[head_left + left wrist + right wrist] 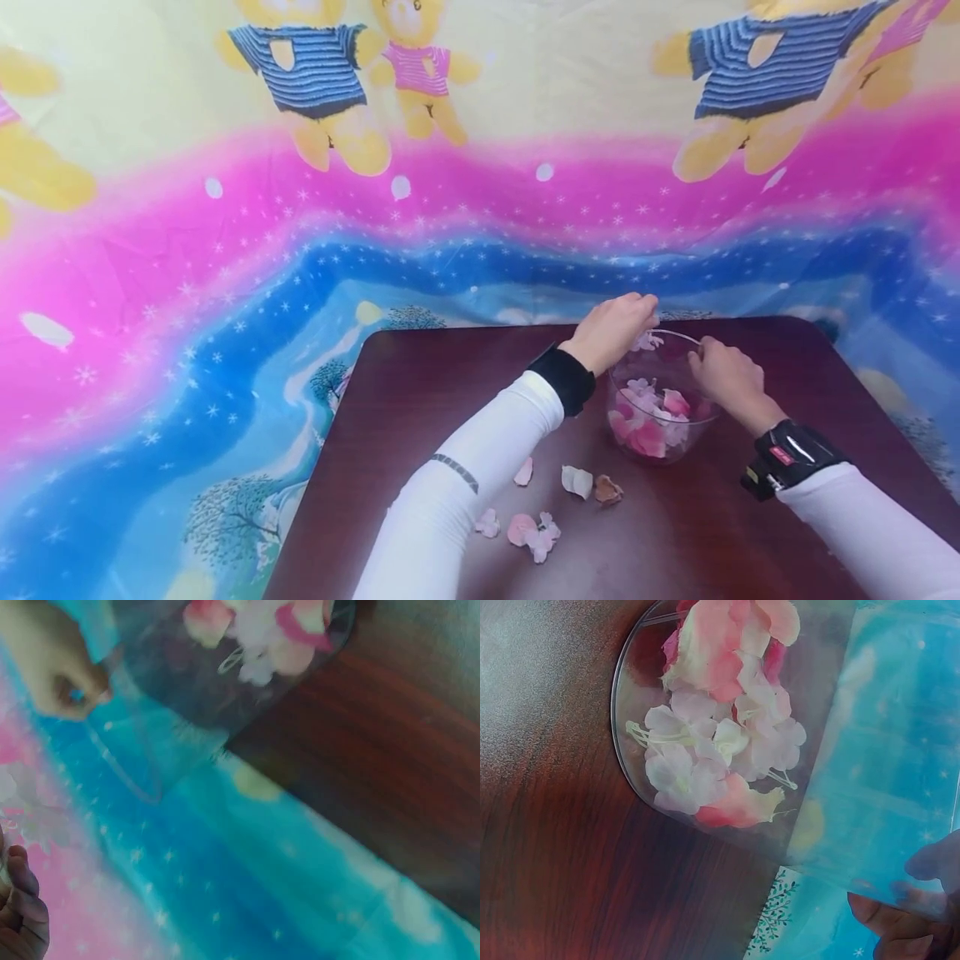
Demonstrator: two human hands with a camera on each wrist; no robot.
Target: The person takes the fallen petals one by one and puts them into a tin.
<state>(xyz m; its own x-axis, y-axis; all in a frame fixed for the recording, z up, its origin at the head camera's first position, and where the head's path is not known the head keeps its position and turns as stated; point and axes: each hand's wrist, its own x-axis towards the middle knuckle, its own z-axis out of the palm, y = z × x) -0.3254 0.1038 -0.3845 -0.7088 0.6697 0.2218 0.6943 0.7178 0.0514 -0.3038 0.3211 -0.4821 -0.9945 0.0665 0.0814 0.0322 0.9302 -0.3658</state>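
Observation:
A clear glass bowl [660,450] stands at the table's far side, with pink petals [647,437] and pale flowers [686,776] inside. My right hand [729,375] grips the bowl's right rim; in the right wrist view its fingers [900,922] lie on both sides of the clear wall. Above the left part of the rim, my left hand [613,332] pinches a pale pinkish-white flower [647,340]. The left wrist view shows that flower [34,806] blurred beside curled fingers [28,904]. Part of the rim is hidden behind the left hand.
On the dark wooden table [420,392] lie a white petal [577,482], a brown dried piece [607,490], a pink petal [523,472] and small pale flowers [540,537] in front of the bowl. A printed bear cloth [487,192] hangs behind the table.

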